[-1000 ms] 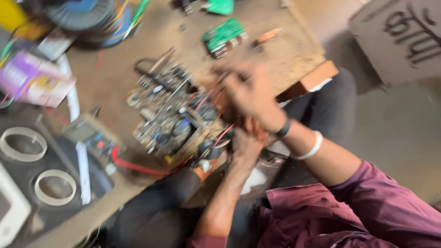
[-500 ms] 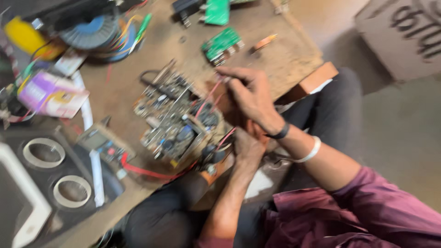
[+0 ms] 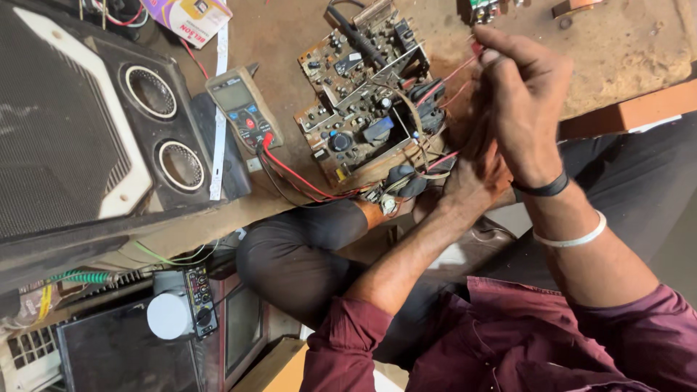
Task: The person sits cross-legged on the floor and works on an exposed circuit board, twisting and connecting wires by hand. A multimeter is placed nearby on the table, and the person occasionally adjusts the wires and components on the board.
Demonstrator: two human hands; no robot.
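On the far left a black speaker box lies on the tabletop, then a multimeter with red leads, then the circuit board at the tabletop's near edge. The left hand rests against the board's right side, its grip hidden. The right hand pinches thin red wires above it. This looks like wire sorting; what follows likely needs steady, fine fingers.

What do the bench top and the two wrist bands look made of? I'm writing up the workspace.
Bench top: probably wood or board, matte brown, worn and stained. Black band: likely rubber or plastic, smooth and dull. White band: thin and glossy, plastic or metal; hard to tell.
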